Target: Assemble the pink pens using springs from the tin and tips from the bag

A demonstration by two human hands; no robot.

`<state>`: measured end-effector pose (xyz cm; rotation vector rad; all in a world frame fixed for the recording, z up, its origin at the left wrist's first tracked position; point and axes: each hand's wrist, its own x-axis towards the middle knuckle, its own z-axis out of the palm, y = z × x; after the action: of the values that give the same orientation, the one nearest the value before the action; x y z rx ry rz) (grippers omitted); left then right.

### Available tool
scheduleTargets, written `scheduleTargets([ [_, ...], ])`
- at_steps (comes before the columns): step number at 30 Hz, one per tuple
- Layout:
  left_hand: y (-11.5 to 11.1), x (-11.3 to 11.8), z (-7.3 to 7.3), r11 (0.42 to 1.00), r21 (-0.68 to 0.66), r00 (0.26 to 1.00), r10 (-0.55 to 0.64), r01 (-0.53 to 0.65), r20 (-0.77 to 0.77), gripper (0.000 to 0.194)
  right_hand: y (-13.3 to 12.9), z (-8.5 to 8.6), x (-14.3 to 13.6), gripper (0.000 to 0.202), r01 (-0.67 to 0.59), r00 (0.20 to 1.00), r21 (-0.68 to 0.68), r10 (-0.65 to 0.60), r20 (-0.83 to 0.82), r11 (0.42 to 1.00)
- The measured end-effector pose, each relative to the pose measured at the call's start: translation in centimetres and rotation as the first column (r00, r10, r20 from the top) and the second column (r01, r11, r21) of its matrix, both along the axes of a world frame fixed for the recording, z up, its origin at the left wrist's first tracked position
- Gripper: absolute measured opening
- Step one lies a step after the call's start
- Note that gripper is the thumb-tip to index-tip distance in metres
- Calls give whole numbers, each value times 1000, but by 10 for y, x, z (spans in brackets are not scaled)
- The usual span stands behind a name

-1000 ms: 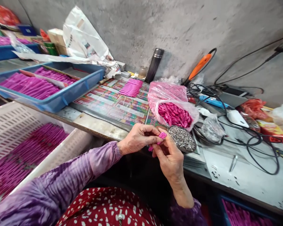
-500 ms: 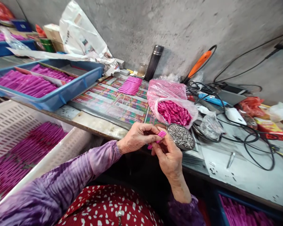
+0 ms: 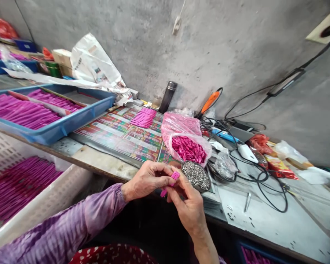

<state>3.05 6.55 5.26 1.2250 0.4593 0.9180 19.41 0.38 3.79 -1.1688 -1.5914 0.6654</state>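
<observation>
A small pink plastic piece (image 3: 175,175) is held between both hands at the table's front edge. My left hand (image 3: 151,179) pinches it from the left with thumb and fingers. From the right, my right hand (image 3: 187,201) has its fingers closed round the same piece, whose lower end pokes out between the hands. Just beyond my right hand lies a dark dish of small metal pins (image 3: 196,176). Behind that, an open pink bag (image 3: 178,124) shows many small pink parts (image 3: 188,148). A row of pink pieces (image 3: 143,117) rests on the printed mat (image 3: 121,136).
On the left stand a blue tray (image 3: 52,134) of pink pieces and, lower, a white basket (image 3: 68,183) with more. A dark flask (image 3: 168,97) is by the wall. Black cables (image 3: 264,178), an orange-handled tool (image 3: 210,101) and a red packet (image 3: 282,167) lie at right.
The camera view has shifted, so the table and both hands appear lower and further left. Both hands still hold the pink piece, with little change in their grip.
</observation>
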Motion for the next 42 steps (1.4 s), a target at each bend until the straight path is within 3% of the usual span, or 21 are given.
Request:
scheduleTargets([
  [6,-8,-19,5,950,-152,941,-297,274,-162,35,-16,26,12,17,-180,984,-72,179,-19,981],
  [10,-12,-27,1,917,-199,894,-386,345,-228,31,-23,26,9,13,-257,965,-153,247,-84,954],
  [14,-21,-26,1,969,-89,935,-244,228,-257,28,-23,18,7,11,-202,972,-126,182,-151,971],
  [18,-31,-18,-2,991,134,956,49,-10,-288,25,-19,16,3,7,-95,982,-61,84,-168,994],
  [21,-34,-15,-9,923,367,905,253,-119,-342,13,-15,14,-4,8,-55,983,-40,47,-178,998],
  [26,-33,-16,-21,795,587,852,407,-152,-331,3,-12,7,-5,11,-81,980,-106,60,-189,991],
  [29,-33,-17,-26,714,682,841,460,-158,-286,11,-4,11,11,14,-132,991,-149,126,-48,980],
  [31,-32,-19,-29,660,734,837,485,-160,-253,13,9,20,28,17,-104,981,-119,121,149,987],
  [33,-31,-22,-31,628,761,829,506,-164,-239,12,29,33,47,19,19,898,-23,-7,440,1000],
  [34,-31,-24,-32,623,765,822,514,-164,-243,11,41,39,55,18,99,800,54,-112,589,994],
  [36,-30,-28,-34,630,762,817,512,-149,-264,9,68,48,68,19,227,499,117,-219,839,967],
  [38,-28,-32,-38,655,744,816,497,-131,-294,7,92,52,77,22,260,366,122,-215,906,958],
  [42,-25,-39,-46,687,715,808,490,-128,-326,10,123,46,81,21,245,239,84,-144,960,966],
])
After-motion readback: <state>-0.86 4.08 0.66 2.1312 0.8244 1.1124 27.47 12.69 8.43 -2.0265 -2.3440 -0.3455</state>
